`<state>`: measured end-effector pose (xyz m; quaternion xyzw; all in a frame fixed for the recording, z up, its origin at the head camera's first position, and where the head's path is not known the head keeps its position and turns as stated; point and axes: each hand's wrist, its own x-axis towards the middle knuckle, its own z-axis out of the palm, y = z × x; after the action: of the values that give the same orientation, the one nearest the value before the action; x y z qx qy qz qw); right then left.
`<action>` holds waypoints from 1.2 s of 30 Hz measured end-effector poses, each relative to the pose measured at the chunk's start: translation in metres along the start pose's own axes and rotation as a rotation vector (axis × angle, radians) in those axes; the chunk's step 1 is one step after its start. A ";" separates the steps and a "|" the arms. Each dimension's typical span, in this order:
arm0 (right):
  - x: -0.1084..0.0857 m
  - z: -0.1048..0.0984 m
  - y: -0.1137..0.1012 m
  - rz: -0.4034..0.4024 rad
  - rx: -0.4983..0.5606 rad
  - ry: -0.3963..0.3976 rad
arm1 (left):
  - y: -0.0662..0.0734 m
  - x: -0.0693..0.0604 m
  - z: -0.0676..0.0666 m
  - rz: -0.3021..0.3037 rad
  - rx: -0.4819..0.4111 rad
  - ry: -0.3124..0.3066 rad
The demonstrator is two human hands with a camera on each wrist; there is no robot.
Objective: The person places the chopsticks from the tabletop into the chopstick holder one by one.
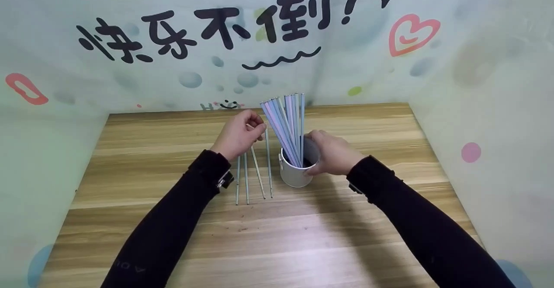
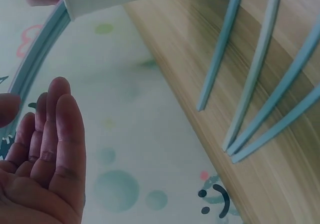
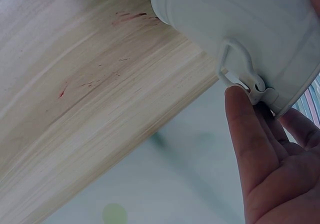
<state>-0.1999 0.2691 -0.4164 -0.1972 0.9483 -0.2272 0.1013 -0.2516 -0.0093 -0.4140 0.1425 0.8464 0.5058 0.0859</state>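
My right hand (image 1: 335, 152) grips the rim and side of a small white metal bucket (image 1: 294, 177), which stands on the table. In the right wrist view, its fingers lie against the bucket's wall (image 3: 200, 14) near a wire handle (image 3: 237, 59). A bundle of thin pink, blue and pale green sticks (image 1: 288, 123) leans to the left inside the bucket. Left of it, my left hand (image 1: 240, 134) hovers near the top of the bundle. The left wrist view shows its fingers (image 2: 70, 139) lightly bent, thumb apart, nothing held between them. Several loose sticks (image 1: 262, 177) lie below that hand.
The wood-grain table (image 1: 151, 162) has small reddish specks (image 1: 243, 229) in front of the sticks. A printed cloth backdrop (image 1: 151, 84) with black writing rises behind the table's far edge, and further cloth walls stand on both sides.
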 end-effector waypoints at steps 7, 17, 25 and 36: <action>-0.001 0.000 -0.001 0.009 0.005 -0.004 | -0.020 0.004 -0.008 -0.087 0.143 0.042; 0.002 0.001 0.002 -0.010 -0.010 0.012 | -0.060 0.013 -0.019 -0.203 0.281 0.072; 0.002 0.002 0.002 0.009 -0.003 0.001 | -0.097 0.030 -0.018 -0.293 0.357 0.063; 0.001 0.001 0.002 -0.001 -0.012 0.005 | -0.194 0.083 0.000 -0.292 0.446 0.017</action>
<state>-0.2011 0.2697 -0.4181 -0.1978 0.9498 -0.2219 0.0974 -0.3597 -0.0693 -0.5854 0.0299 0.9492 0.2903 0.1174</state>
